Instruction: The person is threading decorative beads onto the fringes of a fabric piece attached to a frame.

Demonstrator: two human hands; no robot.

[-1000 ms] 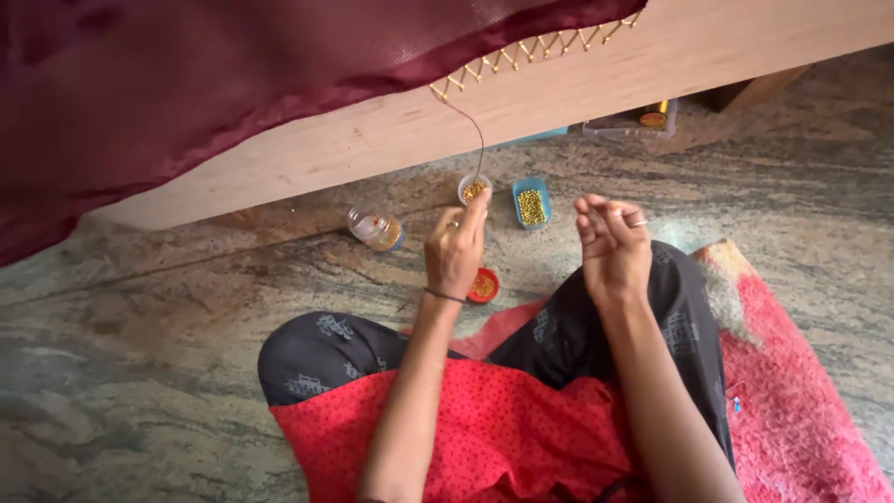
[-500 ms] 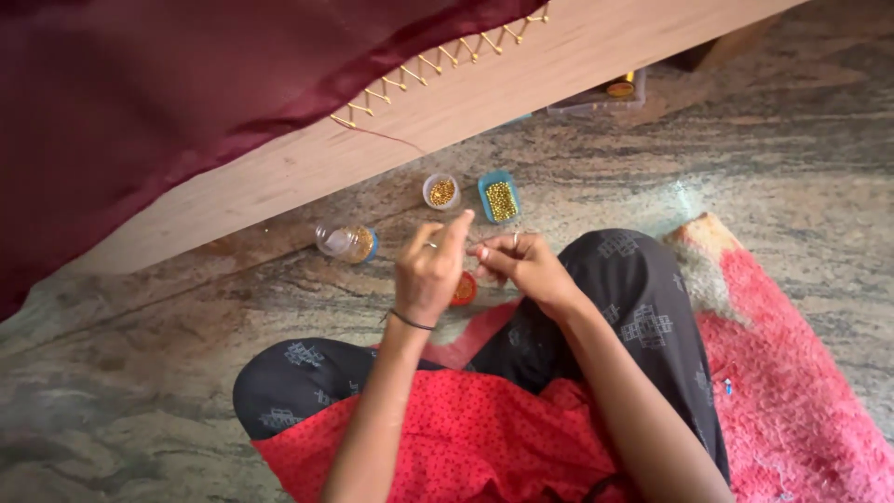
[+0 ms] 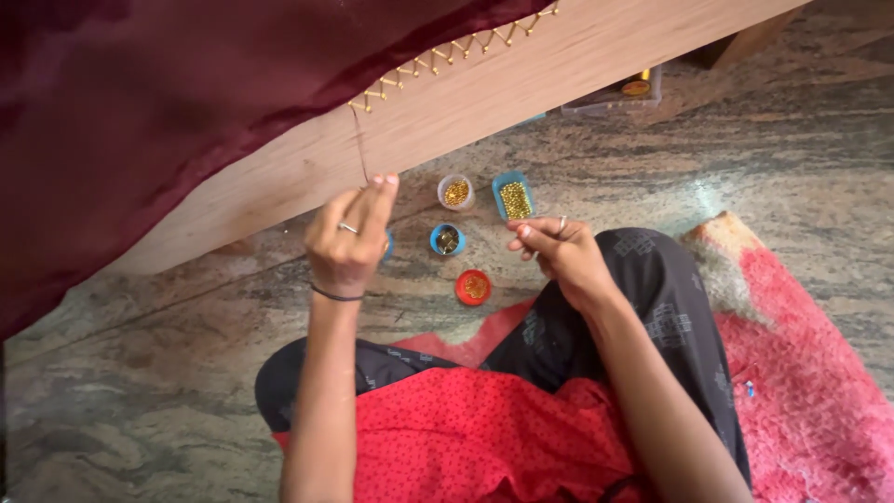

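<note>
A broad sheet of maroon cloth (image 3: 158,102), smooth and softly folded, fills the upper left and drapes over a long pale wooden frame (image 3: 521,88) that runs slantwise across the view. All places below are told from that frame. Beneath it lies the floor (image 3: 130,373), polished stone with grey-green and brown veining. Farther below, on the right, a red mat (image 3: 819,391) with a nubbly pile and a frayed pale corner rests on the floor.

Along the cloth's hem, lying on the frame's face, runs a zigzag border of small gold beads (image 3: 447,56). From it a thin thread (image 3: 358,144) hangs down the wood to the left hand (image 3: 349,242), whose grip is pinched together on the thread's lower end just below the frame's bottom edge; a ring and a dark wrist band show on it.

The right hand (image 3: 559,251), lower and to the right, has its fingertips drawn together on something too small to make out.

Between the hands, just under the frame, sit small round pots: a clear one (image 3: 455,192) and a blue square-ish one (image 3: 514,197) of gold beads, a blue one (image 3: 447,239) with darker beads, and an orange lid (image 3: 473,287).
</note>
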